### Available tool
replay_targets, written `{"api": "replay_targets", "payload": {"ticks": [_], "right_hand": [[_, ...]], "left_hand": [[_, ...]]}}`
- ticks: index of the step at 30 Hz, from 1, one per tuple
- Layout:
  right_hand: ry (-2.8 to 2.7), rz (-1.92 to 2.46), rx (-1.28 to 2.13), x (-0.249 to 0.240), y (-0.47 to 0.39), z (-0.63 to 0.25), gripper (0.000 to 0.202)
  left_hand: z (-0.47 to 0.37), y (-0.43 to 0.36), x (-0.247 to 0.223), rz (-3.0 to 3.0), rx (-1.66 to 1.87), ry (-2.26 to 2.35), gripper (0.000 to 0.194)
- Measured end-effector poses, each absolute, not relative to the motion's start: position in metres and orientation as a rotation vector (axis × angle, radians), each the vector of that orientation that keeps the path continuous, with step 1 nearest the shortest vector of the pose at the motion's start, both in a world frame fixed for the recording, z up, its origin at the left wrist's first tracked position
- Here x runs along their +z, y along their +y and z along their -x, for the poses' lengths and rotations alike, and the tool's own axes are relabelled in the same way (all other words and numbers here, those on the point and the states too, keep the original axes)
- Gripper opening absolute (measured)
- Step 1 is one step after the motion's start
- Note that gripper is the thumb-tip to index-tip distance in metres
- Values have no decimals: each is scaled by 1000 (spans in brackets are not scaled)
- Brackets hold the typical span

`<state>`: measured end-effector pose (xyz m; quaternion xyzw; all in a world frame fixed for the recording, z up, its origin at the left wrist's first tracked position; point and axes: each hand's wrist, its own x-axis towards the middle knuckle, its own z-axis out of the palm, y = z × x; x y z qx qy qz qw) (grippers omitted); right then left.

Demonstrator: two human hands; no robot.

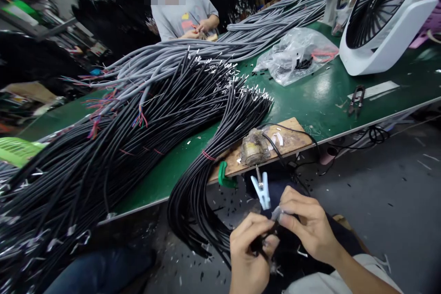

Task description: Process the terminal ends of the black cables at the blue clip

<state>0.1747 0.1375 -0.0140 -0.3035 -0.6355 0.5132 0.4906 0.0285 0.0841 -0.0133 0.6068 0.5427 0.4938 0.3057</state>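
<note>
Low in the head view, my left hand (251, 245) is closed on a black cable, its fingers bent round the cable near its end. My right hand (305, 220) pinches a small greyish piece (276, 213) at that cable end, between thumb and forefinger. The fingertips of both hands nearly meet. Just above them a light blue clip (262, 190) hangs from a small motor-like device (254, 148) on a wooden board (292, 135). A thick bundle of black cables (206, 165), tied with a red band, lies left of the board and droops over the table edge.
Grey cables (193, 53) run across the green table (324, 92). A clear plastic bag (289, 57), a white fan (386, 23) and small snips (357, 101) are on the right. A green clamp (225, 177) grips the board. Another person (186, 14) sits across the table.
</note>
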Motion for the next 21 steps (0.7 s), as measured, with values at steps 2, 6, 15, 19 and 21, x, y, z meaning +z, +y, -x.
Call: {"api": "replay_targets", "payload": {"ticks": [2, 6, 15, 19, 21], "right_hand": [[-1438, 812, 1180, -22, 135, -167, 22], [-1272, 852, 1188, -33, 128, -159, 21], [-481, 665, 1984, -30, 127, -158, 20], [-466, 661, 2034, -27, 130, -158, 22], [-562, 669, 1995, -26, 131, -161, 19]], "left_hand": [[-29, 81, -14, -1593, 1308, 1480, 14], [-31, 84, -15, -1511, 1108, 1572, 11], [-33, 90, -9, -1357, 1171, 1642, 9], [-30, 86, -2, -1556, 1073, 1632, 20], [-29, 86, 0, -1586, 1027, 1628, 30]]}}
